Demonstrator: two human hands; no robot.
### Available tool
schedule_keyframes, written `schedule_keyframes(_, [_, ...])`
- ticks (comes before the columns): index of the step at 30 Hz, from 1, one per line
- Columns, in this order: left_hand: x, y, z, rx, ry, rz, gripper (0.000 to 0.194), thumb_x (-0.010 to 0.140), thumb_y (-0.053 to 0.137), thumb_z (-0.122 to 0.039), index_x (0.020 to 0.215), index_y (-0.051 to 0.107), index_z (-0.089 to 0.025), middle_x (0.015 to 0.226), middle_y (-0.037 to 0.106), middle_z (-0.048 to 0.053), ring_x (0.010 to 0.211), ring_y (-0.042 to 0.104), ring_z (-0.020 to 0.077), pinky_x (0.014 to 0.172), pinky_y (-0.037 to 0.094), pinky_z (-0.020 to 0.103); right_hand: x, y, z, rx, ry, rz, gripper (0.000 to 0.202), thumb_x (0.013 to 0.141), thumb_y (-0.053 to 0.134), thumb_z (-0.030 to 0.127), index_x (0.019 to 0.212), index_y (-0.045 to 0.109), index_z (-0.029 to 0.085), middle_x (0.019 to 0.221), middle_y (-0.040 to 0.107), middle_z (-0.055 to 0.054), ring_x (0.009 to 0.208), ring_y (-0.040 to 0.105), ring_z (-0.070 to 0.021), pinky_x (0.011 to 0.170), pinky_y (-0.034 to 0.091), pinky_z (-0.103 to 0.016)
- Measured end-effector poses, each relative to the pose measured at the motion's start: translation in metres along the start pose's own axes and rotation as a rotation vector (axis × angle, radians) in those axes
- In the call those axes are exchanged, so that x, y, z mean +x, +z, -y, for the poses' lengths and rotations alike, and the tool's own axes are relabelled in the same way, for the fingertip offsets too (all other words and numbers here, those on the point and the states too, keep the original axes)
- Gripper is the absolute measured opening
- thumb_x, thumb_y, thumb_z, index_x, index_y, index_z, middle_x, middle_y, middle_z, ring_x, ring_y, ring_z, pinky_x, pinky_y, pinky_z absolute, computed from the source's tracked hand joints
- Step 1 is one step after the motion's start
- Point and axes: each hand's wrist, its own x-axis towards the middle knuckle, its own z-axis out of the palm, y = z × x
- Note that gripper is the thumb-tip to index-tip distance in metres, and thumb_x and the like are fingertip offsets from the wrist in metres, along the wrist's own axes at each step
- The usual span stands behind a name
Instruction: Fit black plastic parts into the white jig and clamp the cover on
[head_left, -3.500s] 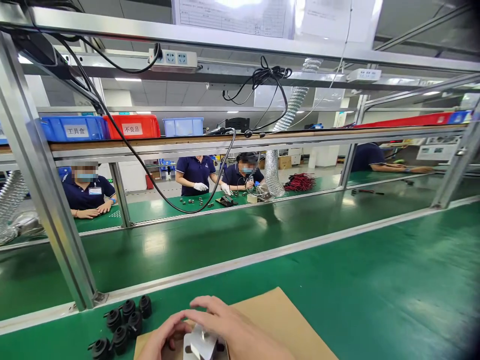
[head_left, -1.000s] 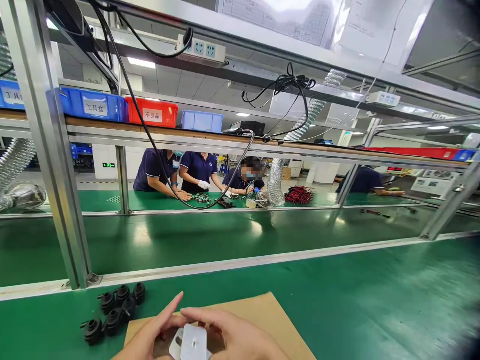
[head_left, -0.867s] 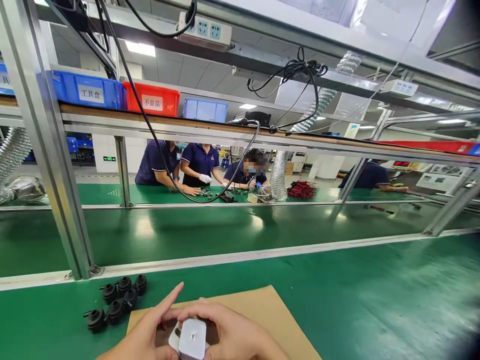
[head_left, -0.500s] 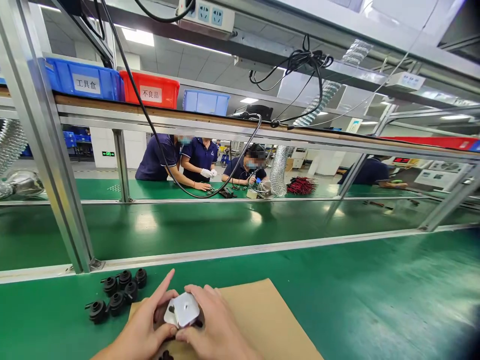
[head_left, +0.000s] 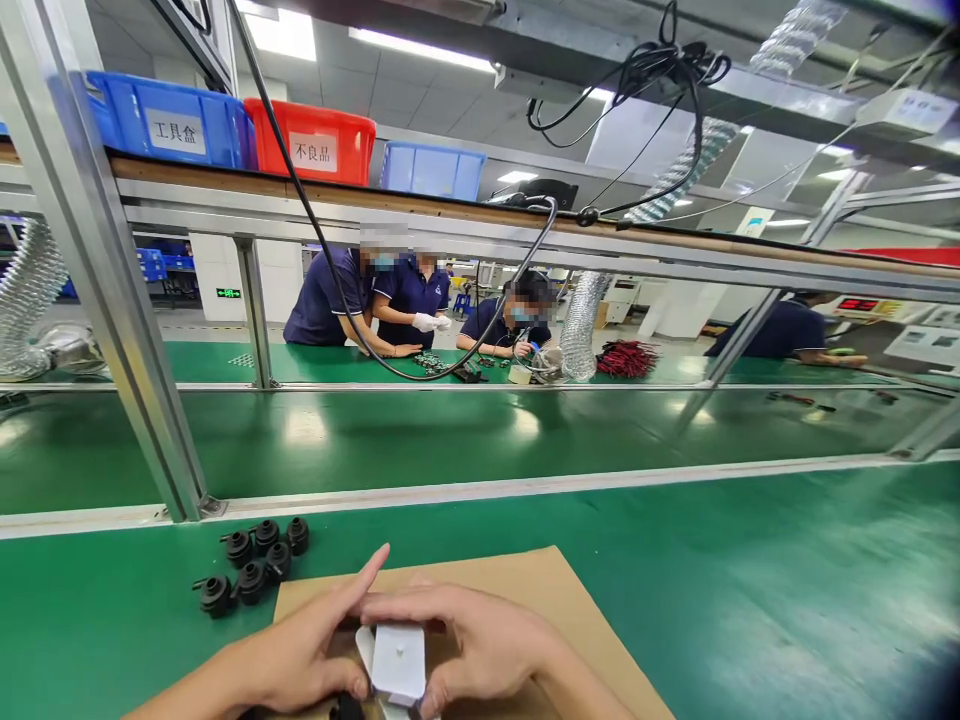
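Note:
Low in the head view, my left hand [head_left: 304, 655] and my right hand [head_left: 480, 640] meet over a brown cardboard sheet [head_left: 540, 600]. Together they grip a small white flat part [head_left: 397, 660] with a tiny hole in its face. A dark piece shows just beneath it at the frame's bottom edge. My left index finger sticks out straight toward the right. Several black round rubber parts [head_left: 255, 565] lie in a cluster on the green bench, to the left of the cardboard and a short way beyond my left hand.
A slanted aluminium post [head_left: 112, 290] rises left of the cluster, with a rail [head_left: 525, 487] edging the green conveyor belt [head_left: 450, 435]. Across it, people in navy shirts [head_left: 409, 300] work. Blue and red bins [head_left: 307, 145] sit on a shelf; a black cable [head_left: 322, 250] hangs down.
The white part has turned in my fingers from a tilted, roundish face to a squarer upright one. My view has tipped and shifted, so the bins and shelf sit closer and lower.

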Motion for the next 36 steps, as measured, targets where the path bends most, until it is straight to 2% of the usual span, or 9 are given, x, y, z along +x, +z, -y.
schedule_keyframes(3, [0.001, 0.003, -0.003, -0.044, 0.042, -0.007, 0.118, 0.087, 0.075, -0.011, 0.170, -0.003, -0.041, 0.164, 0.050, 0.008, 0.151, 0.047, 0.0263, 0.132, 0.025, 0.054, 0.002, 0.009, -0.007, -0.034, 0.046, -0.037, 0.075, 0.074, 0.098, 0.057, 0.140, 0.072, 0.032, 0.139, 0.067, -0.006, 0.122, 0.055, -0.0323, 0.117, 0.032, -0.048])
schedule_keyframes(7, [0.001, 0.008, -0.005, -0.099, 0.036, -0.072, 0.113, 0.087, 0.071, -0.012, 0.172, 0.000, -0.032, 0.162, 0.052, 0.013, 0.152, 0.047, 0.0295, 0.131, 0.026, 0.056, 0.000, 0.020, 0.003, -0.232, 0.166, -0.128, 0.050, 0.078, 0.097, 0.035, 0.123, 0.075, 0.033, 0.122, 0.072, 0.000, 0.110, 0.052, -0.0286, 0.111, 0.032, -0.048])
schedule_keyframes(12, [0.003, 0.021, -0.004, -0.035, -0.034, -0.299, 0.120, 0.076, 0.070, -0.005, 0.172, 0.006, -0.037, 0.160, 0.056, 0.006, 0.142, 0.055, 0.0261, 0.127, 0.035, 0.046, 0.002, 0.030, 0.022, -0.404, 0.304, -0.331, 0.070, 0.071, 0.091, 0.004, 0.126, 0.069, 0.041, 0.113, 0.071, 0.007, 0.102, 0.047, -0.0251, 0.104, 0.031, -0.045])
schedule_keyframes(16, [0.004, 0.026, -0.003, 0.038, -0.094, -0.458, 0.111, 0.081, 0.074, -0.014, 0.171, 0.012, -0.037, 0.146, 0.066, 0.003, 0.117, 0.068, 0.0218, 0.110, 0.049, 0.036, 0.012, 0.046, 0.024, -0.467, 0.284, -0.516, 0.058, 0.075, 0.083, 0.002, 0.120, 0.065, 0.034, 0.107, 0.070, 0.006, 0.096, 0.046, -0.0241, 0.088, 0.032, -0.038])
schedule_keyframes(20, [0.006, 0.016, 0.004, 0.013, -0.023, -0.417, 0.102, 0.086, 0.073, -0.018, 0.170, 0.018, -0.036, 0.130, 0.069, 0.001, 0.098, 0.067, 0.0181, 0.093, 0.053, 0.031, 0.017, 0.055, 0.020, -0.573, 0.260, -0.614, 0.047, 0.079, 0.085, 0.008, 0.114, 0.061, 0.028, 0.108, 0.070, 0.005, 0.092, 0.046, -0.0233, 0.081, 0.031, -0.037])
schedule_keyframes(24, [0.006, 0.003, 0.013, -0.163, 0.074, -0.276, 0.103, 0.090, 0.073, -0.020, 0.171, 0.013, -0.038, 0.152, 0.057, 0.007, 0.102, 0.065, 0.0160, 0.091, 0.054, 0.029, 0.005, 0.038, 0.024, -0.718, 0.184, -0.416, 0.067, 0.081, 0.096, 0.025, 0.134, 0.056, 0.030, 0.128, 0.066, 0.001, 0.102, 0.049, -0.0245, 0.092, 0.038, -0.038])
schedule_keyframes(27, [0.004, 0.001, 0.015, -0.224, 0.079, -0.193, 0.103, 0.093, 0.069, -0.018, 0.171, 0.006, -0.042, 0.162, 0.049, 0.009, 0.107, 0.067, 0.0163, 0.097, 0.055, 0.032, -0.005, 0.015, 0.035, -0.996, 0.071, -0.166, 0.088, 0.081, 0.096, 0.028, 0.153, 0.046, 0.025, 0.158, 0.048, -0.009, 0.111, 0.048, -0.0293, 0.098, 0.042, -0.043])
schedule_keyframes(31, [0.003, -0.001, 0.014, -0.240, 0.048, -0.108, 0.118, 0.084, 0.073, -0.009, 0.171, -0.001, -0.041, 0.166, 0.045, 0.011, 0.119, 0.068, 0.0221, 0.112, 0.051, 0.043, 0.003, -0.010, 0.055, -1.358, -0.176, 0.097, 0.035, 0.112, 0.057, 0.019, 0.146, 0.055, 0.024, 0.164, 0.045, -0.002, 0.100, 0.049, -0.0236, 0.075, 0.041, -0.039])
schedule_keyframes(36, [0.004, -0.002, 0.013, -0.172, 0.030, -0.099, 0.115, 0.085, 0.071, -0.010, 0.171, -0.002, -0.037, 0.170, 0.039, 0.009, 0.156, 0.041, 0.0269, 0.132, 0.027, 0.048, 0.037, -0.022, 0.063, -1.402, -0.464, 0.266, 0.024, 0.119, 0.043, 0.021, 0.119, 0.067, 0.021, 0.138, 0.067, 0.003, 0.108, 0.051, -0.0195, 0.063, 0.034, -0.038])
